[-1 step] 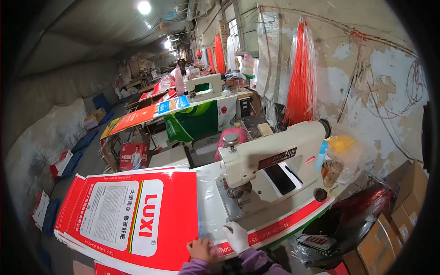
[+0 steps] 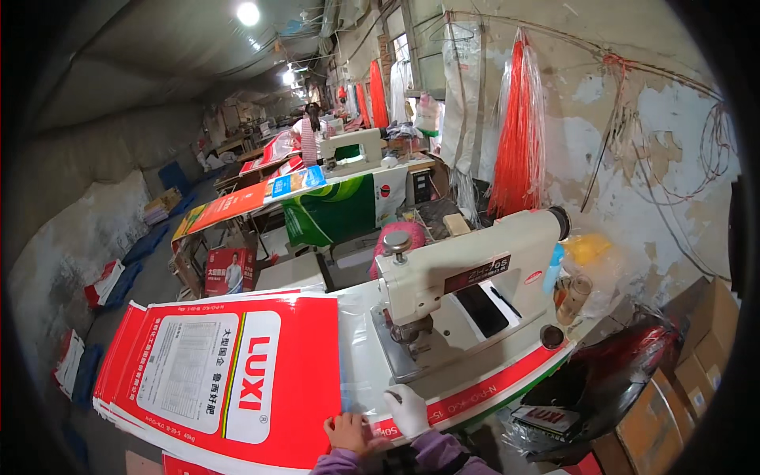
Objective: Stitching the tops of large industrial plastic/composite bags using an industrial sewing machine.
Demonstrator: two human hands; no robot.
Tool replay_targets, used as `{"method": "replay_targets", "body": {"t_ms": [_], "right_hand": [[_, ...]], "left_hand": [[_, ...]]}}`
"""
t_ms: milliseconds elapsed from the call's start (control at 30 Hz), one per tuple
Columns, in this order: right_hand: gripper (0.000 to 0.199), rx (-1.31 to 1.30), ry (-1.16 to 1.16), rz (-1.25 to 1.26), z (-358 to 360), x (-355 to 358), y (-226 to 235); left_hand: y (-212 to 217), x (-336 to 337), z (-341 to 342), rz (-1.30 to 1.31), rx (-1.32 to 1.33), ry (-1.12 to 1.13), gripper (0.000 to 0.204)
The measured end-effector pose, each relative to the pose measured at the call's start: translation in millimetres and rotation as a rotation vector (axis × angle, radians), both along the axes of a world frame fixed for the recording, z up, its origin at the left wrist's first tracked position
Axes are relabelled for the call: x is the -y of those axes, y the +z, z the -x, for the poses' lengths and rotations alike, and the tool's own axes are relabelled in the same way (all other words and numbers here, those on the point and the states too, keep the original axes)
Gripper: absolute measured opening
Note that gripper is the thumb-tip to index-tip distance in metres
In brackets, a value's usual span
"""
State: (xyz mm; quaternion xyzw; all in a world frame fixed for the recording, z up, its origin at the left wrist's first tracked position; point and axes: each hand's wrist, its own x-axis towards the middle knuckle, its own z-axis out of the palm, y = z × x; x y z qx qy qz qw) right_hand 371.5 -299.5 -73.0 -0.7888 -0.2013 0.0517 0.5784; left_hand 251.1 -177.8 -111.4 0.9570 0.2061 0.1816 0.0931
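My bare left hand [image 2: 347,432] is at the near right corner of a stack of red-and-white woven bags [image 2: 309,380]. Its fingers are bent and pressed together on the clear plastic liner [image 2: 360,388] that sticks out of the top bag's end. Just to its right, my right hand [image 2: 408,409], in a white glove, rests by the table's near edge with fingers curled down; what lies under them is hidden. Beyond both hands stands a cream sewing machine [image 2: 475,269], its metal plate and needle area a short way from the gloved hand.
A black phone [image 2: 481,310] and a pen lie on the machine's base. Cardboard boxes [image 2: 653,416] and a plastic-wrapped bundle stand at the right. Red strands [image 2: 518,127] hang on the wall. Farther back, another person [image 2: 311,131] is at another machine.
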Motion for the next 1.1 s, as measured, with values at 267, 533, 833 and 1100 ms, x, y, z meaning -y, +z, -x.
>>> {"method": "replay_targets", "body": {"t_ms": [267, 533, 833, 1100], "right_hand": [[0.022, 0.138, 0.041, -0.039, -5.1, 14.1, 7.0], [0.045, -0.371, 0.624, 0.114, 42.2, -14.6, -2.4], [0.031, 0.248, 0.4, 0.516, 12.6, 16.5, -43.6], [0.047, -0.111, 0.385, -0.021, 38.2, -32.0, 0.7]], "left_hand": [[-20.6, -18.7, 3.1, 0.179, 0.06, -0.067, 0.014], [8.8, -29.5, 20.1, 0.849, 0.277, -0.033, 0.009], [66.0, -36.4, 20.7, 1.08, 0.391, 0.036, 0.009], [65.7, -13.8, 29.3, 1.051, 0.263, -0.09, 0.011]]}}
